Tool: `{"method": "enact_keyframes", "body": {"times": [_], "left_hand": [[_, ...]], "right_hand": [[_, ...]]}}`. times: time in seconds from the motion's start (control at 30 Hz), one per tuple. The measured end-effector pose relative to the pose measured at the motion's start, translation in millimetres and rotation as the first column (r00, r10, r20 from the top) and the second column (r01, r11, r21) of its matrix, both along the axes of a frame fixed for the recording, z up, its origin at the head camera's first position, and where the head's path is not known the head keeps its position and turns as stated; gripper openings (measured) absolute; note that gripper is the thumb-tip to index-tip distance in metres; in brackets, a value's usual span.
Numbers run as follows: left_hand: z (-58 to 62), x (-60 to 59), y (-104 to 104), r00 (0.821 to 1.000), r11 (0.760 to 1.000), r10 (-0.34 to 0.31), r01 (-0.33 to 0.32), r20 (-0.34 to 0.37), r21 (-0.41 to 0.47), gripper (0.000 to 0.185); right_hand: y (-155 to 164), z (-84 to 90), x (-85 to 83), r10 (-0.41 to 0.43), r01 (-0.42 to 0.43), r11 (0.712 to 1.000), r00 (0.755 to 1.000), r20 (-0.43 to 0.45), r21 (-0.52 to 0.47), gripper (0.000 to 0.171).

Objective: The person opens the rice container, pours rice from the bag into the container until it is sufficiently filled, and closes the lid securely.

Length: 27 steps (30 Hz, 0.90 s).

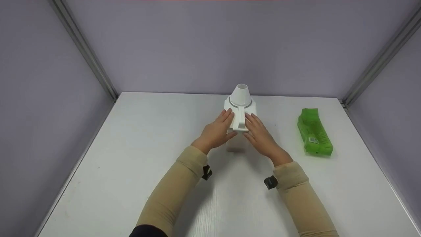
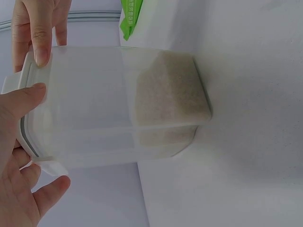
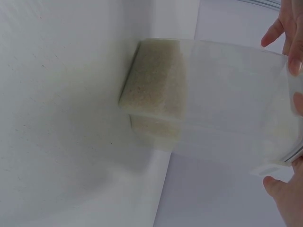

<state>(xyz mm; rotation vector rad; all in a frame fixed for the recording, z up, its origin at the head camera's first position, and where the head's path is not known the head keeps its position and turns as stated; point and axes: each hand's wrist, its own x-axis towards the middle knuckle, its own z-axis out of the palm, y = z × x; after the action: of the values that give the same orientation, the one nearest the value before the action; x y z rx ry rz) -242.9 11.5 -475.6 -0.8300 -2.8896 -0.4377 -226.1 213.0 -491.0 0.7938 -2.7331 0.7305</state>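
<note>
A clear, tall plastic container [image 2: 94, 94] stands on the white table, with pale rice-like grains [image 3: 151, 75] filling its lower part. On top is a white lid [image 1: 235, 123] with a raised bar along its middle. Behind that bar a white cone-shaped cup [image 1: 240, 96] sits on the lid, narrow end up. My left hand [image 1: 215, 131] presses the lid's left side with its fingers extended. From the right, my right hand [image 1: 260, 138] presses in the same way. Both thumbs rest at the lid's front edge, above the container's front wall.
A crinkled green pack [image 1: 314, 131] with a small white label lies on the right side of the white table [image 1: 138, 158]. Lilac-grey panels [image 1: 204, 46] close off the back and both sides, joined by metal posts at the corners.
</note>
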Motion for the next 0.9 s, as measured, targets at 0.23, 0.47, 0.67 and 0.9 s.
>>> {"method": "enact_keyframes", "body": {"times": [0.23,0.47,0.67,0.9], "left_hand": [[-0.7,-0.3,-0.3,1.0,1.0,-0.005,0.005,-0.002,0.004,0.072],[-0.3,-2.3,0.4,1.0,1.0,0.003,-0.003,0.011,0.009,0.072],[2.5,-6.0,-0.1,1.0,1.0,0.009,-0.01,0.024,0.013,0.072],[3.3,-10.9,-2.3,0.999,1.0,0.021,-0.021,0.031,0.013,0.072]], "right_hand": [[0.1,-0.5,-0.5,-0.005,0.005,1.0,1.0,0.004,0.006,0.052],[0.3,-0.9,-3.8,-0.004,0.004,1.0,1.0,-0.007,0.016,0.052],[-0.3,1.8,-6.6,-0.007,0.007,1.0,1.0,-0.003,0.01,0.053],[-3.0,4.3,-12.8,-0.003,0.003,0.999,1.0,0.01,0.033,0.054]]}}
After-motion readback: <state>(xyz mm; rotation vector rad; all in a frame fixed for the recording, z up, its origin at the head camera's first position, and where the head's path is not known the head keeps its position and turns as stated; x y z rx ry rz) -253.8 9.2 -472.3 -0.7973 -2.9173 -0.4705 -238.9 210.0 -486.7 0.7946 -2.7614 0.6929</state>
